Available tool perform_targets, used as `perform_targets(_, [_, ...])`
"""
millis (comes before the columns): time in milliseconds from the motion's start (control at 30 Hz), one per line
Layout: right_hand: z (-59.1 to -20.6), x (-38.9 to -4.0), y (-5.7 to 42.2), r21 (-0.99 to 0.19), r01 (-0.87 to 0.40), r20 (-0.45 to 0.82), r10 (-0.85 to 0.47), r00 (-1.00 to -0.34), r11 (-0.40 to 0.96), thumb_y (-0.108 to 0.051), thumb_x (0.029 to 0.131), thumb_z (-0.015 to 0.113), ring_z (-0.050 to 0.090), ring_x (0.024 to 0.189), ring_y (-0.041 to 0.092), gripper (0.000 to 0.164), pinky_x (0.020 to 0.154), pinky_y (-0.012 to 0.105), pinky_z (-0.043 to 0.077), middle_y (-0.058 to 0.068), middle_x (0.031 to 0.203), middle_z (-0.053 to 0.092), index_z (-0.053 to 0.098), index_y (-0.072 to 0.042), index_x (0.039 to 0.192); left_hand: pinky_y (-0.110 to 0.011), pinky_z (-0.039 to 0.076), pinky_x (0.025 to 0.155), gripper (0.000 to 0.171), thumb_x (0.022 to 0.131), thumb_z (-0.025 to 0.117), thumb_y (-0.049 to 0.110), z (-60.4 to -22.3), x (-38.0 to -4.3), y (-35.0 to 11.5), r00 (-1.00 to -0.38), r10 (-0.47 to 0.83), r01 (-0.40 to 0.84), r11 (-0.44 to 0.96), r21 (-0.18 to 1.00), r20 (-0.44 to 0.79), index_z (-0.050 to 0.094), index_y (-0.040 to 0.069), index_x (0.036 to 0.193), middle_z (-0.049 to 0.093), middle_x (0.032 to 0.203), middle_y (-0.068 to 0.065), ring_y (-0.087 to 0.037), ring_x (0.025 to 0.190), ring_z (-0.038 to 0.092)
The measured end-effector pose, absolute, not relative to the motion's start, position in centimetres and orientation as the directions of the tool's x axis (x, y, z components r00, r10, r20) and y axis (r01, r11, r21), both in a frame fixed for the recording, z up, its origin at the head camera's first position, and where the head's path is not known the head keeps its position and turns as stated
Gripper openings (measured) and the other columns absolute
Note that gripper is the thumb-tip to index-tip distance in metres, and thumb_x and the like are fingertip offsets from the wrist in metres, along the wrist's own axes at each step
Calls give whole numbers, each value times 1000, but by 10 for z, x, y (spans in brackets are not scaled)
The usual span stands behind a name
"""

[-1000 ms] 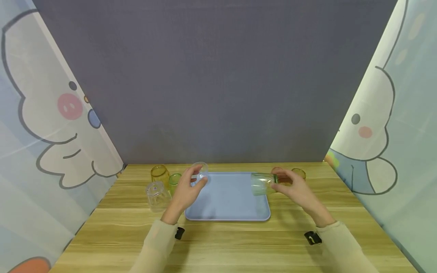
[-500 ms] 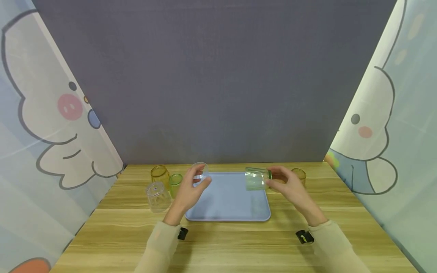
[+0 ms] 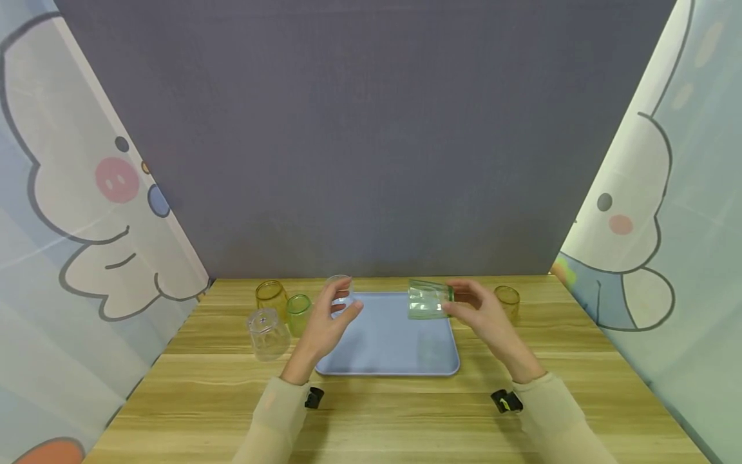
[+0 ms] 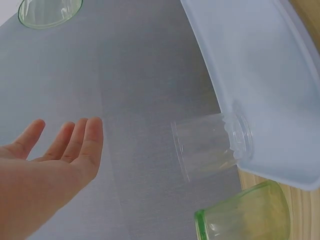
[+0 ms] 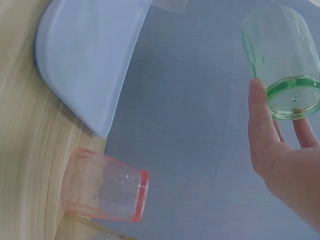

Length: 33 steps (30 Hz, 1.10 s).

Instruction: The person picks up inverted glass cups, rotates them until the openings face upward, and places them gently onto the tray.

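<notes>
My right hand (image 3: pixel 487 322) grips a light green drinking glass (image 3: pixel 428 299) by its thick base. The glass lies on its side in the air above the right part of a pale blue tray (image 3: pixel 388 341), its mouth facing left. A clear glass (image 4: pixel 200 147) stands upright in the tray's far left corner. Beside it, my left hand (image 3: pixel 324 325) hovers with thumb and fingers spread, holding nothing. In the left wrist view, a gap shows between those fingertips (image 4: pixel 93 131) and the clear glass.
Left of the tray stand an amber glass (image 3: pixel 271 296), a yellow-green glass (image 3: pixel 299 316) and another clear glass (image 3: pixel 269 338), bases up. To the right are an upside-down pink glass (image 5: pixel 105 185) and an amber glass (image 3: pixel 508 299). A grey panel (image 3: pixel 377 161) rises behind the table.
My right hand has carried the green glass leftward and slightly up, over the tray. My left hand has shifted slightly right, still empty.
</notes>
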State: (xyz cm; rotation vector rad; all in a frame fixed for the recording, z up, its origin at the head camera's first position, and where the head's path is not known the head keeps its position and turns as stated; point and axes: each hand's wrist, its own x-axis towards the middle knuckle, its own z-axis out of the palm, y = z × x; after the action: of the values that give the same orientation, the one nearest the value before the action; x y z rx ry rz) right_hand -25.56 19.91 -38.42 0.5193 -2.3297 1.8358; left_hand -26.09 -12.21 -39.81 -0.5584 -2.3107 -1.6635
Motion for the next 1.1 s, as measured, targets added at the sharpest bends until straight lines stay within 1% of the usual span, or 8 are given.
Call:
perform_targets(33, [-384,-256,198,-917,-345,310,-186,-932,199,-11,94,71,58,116,27,51,90,25,52,22,129,59,53,6,138,-57,39,108,57,99,68,24,-398,-261,-122,-898,168,438,272,857,406,46,10,150,48,145,-14,-37,133,47])
perform_targets(167, [-384,-255,194,-924,-337,303,-189,-934,182,-12,95,71,57,118,27,51,92,24,52,21,130,58,53,5,139,-55,39,108,58,99,68,24,-399,-260,-120,-893,172,449,265,854,416,46,10,150,48,145,-14,-35,133,48])
perform_targets(400, [-387,-255,190,-927,-338,304,-200,-931,164,-13,95,70,58,116,22,49,91,25,52,21,131,56,53,3,139,-60,38,108,58,99,67,21,-399,-258,-116,-869,181,492,240,837,460,45,8,151,47,148,-14,-37,133,46])
perform_targets(600, [-391,-258,184,-922,-358,324,-215,-921,146,-9,94,70,56,116,27,47,90,26,53,20,129,57,54,5,136,-57,40,108,57,99,67,22,-400,-257,-113,-870,188,490,229,841,456,45,9,151,47,148,-14,-36,133,47])
perform_targets(767, [-390,-256,179,-922,-365,333,-219,-917,127,-7,94,70,56,115,26,46,88,26,53,16,127,58,54,7,135,-56,41,107,57,99,67,22,-403,-258,-111,-868,193,493,217,842,458,46,9,150,48,148,-12,-37,133,47])
perform_targets(933, [-389,-253,175,-926,-361,330,-224,-917,114,-7,94,69,54,117,31,45,88,26,53,20,128,56,54,7,135,-60,40,107,58,99,67,20,-406,-258,-109,-862,206,501,207,840,463,45,8,150,48,146,-14,-39,132,47])
perform_targets(1100, [-390,-252,172,-936,-334,305,-218,-927,110,-7,94,70,53,119,33,47,90,26,52,21,132,55,54,5,136,-58,40,107,57,99,67,23,-406,-256,-107,-869,218,486,206,850,444,45,11,150,48,144,-14,-36,132,48])
